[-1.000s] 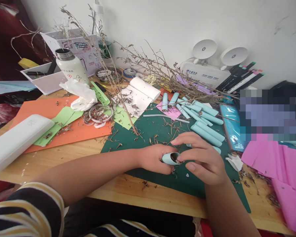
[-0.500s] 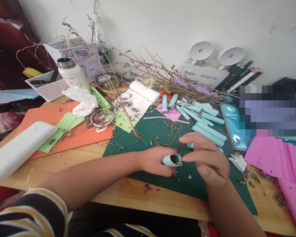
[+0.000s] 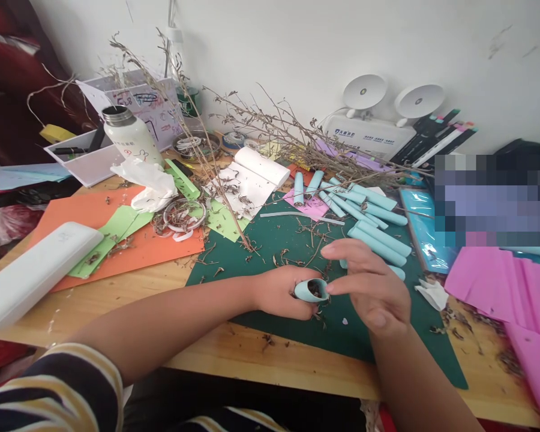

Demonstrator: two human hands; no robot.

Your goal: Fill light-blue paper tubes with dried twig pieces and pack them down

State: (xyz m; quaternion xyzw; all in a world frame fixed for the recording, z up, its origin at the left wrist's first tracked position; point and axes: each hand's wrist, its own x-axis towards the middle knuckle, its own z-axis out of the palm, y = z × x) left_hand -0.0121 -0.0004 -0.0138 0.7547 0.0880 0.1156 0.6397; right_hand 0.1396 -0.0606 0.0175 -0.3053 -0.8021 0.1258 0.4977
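My left hand (image 3: 284, 292) is wrapped round a light blue paper tube (image 3: 303, 291), whose open end faces up and to the right. Dark, dry plant bits show inside the tube. Close by on the right is my right hand (image 3: 373, 285), fingers apart, with its index fingertip at the tube's rim. Both hands are over the dark green cutting mat (image 3: 252, 264), which is strewn with dry leaf scraps. Beyond my right hand several more light blue paper tubes (image 3: 380, 243) lie in a loose pile on the mat.
Dry twigs (image 3: 288, 129) stretch across the back of the table. Left stand a white bottle (image 3: 132, 138) and a white oblong device (image 3: 40, 270) near orange paper (image 3: 72, 210). Pink paper (image 3: 481, 288) lies at the right, and a white router (image 3: 369, 135) stands against the wall.
My right hand has turned slightly and shifted a little left, its index finger staying at the tube's rim. My left hand keeps hold of the tube, with its opening slightly turned.
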